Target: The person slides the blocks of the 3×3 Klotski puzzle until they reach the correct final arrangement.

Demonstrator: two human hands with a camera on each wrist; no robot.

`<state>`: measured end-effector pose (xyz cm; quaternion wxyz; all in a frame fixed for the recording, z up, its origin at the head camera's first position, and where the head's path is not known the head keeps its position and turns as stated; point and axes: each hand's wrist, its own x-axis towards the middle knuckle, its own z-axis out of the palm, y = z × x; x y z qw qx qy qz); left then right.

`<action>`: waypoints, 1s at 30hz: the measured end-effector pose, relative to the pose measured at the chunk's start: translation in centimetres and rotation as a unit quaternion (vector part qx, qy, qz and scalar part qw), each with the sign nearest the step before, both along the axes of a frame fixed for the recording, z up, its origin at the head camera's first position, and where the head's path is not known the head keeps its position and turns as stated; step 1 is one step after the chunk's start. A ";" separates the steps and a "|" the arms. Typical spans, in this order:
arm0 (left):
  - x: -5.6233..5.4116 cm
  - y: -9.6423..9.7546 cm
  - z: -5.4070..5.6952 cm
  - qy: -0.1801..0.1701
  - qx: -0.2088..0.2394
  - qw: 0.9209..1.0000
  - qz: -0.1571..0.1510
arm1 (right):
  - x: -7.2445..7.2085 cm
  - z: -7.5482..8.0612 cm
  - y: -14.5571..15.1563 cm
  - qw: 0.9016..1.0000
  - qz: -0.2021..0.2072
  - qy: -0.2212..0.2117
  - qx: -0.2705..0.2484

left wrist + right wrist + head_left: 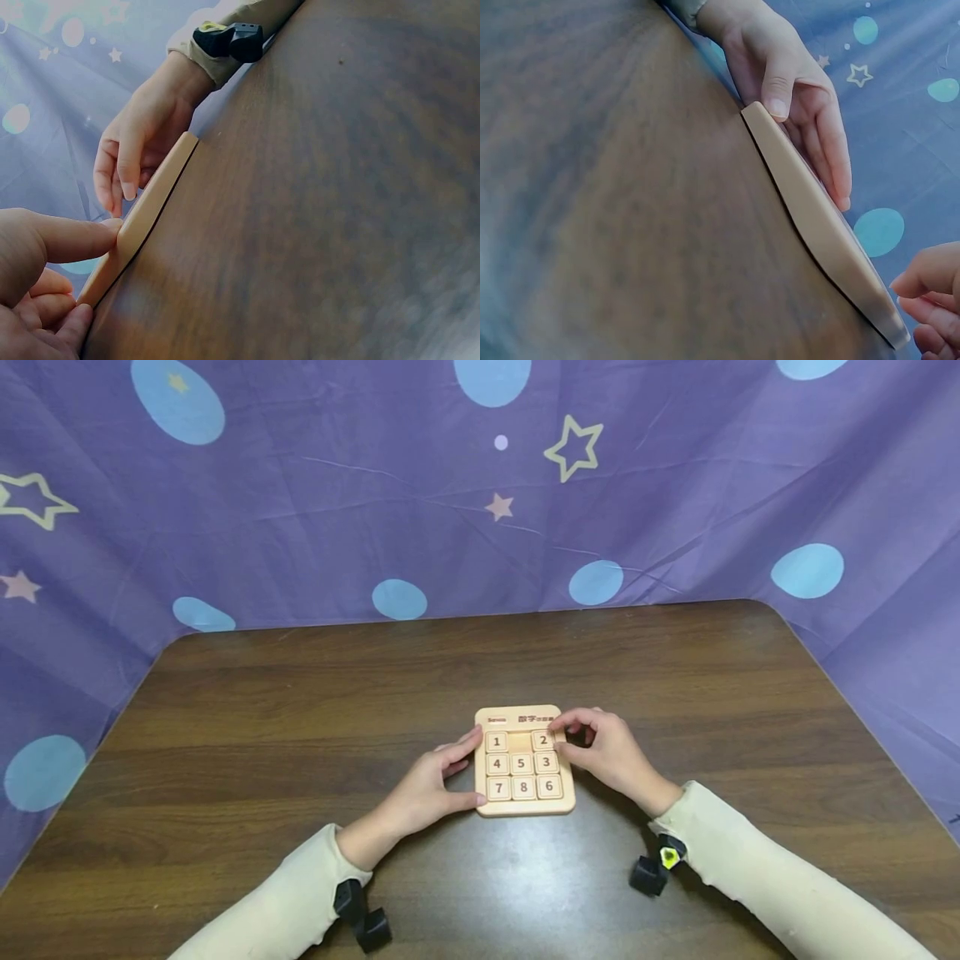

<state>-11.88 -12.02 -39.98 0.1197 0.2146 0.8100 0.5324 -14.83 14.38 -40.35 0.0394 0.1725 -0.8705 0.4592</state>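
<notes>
A pale wooden sliding number puzzle lies on the table in the head view. Its tiles read 1, gap, 2 in the top row, then 4, 5, 3, then 7, 8, 6. My left hand holds its left edge, thumb at the lower corner and fingers higher up; the left wrist view shows the thumb on the puzzle's side. At the upper right, my right hand has its index fingertip and thumb by the 2 tile, fingers bent and a space between them. The gap is left of that tile.
The brown wooden table stretches out around the puzzle. A purple curtain with stars and blue spots hangs behind its far edge. Black wrist cameras are strapped over both pale sleeves.
</notes>
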 end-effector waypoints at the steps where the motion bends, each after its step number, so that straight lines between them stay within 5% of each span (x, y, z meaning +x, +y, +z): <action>1: 0.0 0.0 0.0 0.000 0.000 1.000 0.000 | 0.0 0.0 0.0 1.000 -0.001 -0.001 0.001; 30: -0.1 0.1 -0.2 -0.006 0.002 1.000 0.001 | 0.0 -0.1 -0.5 1.000 -0.011 -0.026 -0.001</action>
